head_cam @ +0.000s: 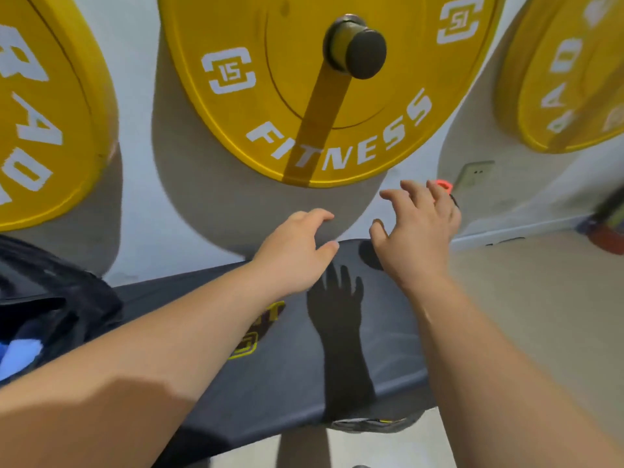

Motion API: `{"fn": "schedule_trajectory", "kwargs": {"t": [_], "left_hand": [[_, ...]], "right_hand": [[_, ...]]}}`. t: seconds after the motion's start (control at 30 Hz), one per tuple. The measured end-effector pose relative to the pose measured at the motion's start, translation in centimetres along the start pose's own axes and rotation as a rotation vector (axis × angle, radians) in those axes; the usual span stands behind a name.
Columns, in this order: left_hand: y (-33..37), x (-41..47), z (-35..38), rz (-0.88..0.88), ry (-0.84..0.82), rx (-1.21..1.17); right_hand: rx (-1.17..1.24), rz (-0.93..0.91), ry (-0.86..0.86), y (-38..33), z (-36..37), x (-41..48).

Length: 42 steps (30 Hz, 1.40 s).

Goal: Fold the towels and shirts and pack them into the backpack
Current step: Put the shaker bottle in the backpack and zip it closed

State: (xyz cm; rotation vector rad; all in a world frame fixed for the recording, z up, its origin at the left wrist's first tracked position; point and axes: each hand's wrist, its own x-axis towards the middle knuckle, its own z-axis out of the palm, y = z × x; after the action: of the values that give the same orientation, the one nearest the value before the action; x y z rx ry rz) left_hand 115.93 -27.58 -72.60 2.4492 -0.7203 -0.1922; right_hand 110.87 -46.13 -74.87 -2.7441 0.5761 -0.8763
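A black backpack (57,298) lies at the left end of the dark grey padded bench (290,376), its mouth open toward me. Blue and white cloth (18,356) shows inside it. My left hand (297,251) and my right hand (415,228) are stretched out side by side above the bench's far right end, near the wall. Both have loosely spread fingers and hold nothing. Their shadows fall on the bench top. No loose towel or shirt shows on the bench.
Three big yellow weight plates hang on the white wall: one at the left (40,113), one in the middle (317,89) on a dark peg, one at the right (567,69). A wall socket (476,172) and a small red object (442,185) sit behind my right hand. Beige floor (533,298) lies to the right.
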Motion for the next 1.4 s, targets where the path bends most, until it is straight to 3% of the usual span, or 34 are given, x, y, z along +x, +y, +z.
{"fn": "schedule_trajectory", "kwargs": {"t": [0.07,0.2,0.37,0.5,0.9,1.17,1.4], "left_hand": [[2.2,2.6,1.8,0.015,-0.027,-0.072],[5.7,7.0,5.4,0.017,-0.079,-0.230],[8.0,11.2,9.4,-0.083,-0.185,-0.539],[8.9,12.4,11.2,-0.145,-0.231,-0.685],[5.6,6.1,6.4,-0.062,0.002,-0.681],[-1.2,-5.1,-1.2,-0.099,0.249,-0.546],[-9.1,-15.5,-5.3,-0.196,0.305,-0.519]], "right_hand": [[0.035,0.118,0.006,2.0,0.2,0.5],[0.191,0.345,-0.140,5.8,1.3,0.7],[0.777,0.571,-0.169,8.3,3.3,0.6],[0.917,0.625,-0.163,8.6,4.2,1.0],[0.806,0.446,-0.182,3.8,2.1,-0.7],[0.814,0.105,-0.477,-4.9,-1.9,-3.7],[0.826,0.015,-0.712,-13.4,-2.5,-9.8]]}}
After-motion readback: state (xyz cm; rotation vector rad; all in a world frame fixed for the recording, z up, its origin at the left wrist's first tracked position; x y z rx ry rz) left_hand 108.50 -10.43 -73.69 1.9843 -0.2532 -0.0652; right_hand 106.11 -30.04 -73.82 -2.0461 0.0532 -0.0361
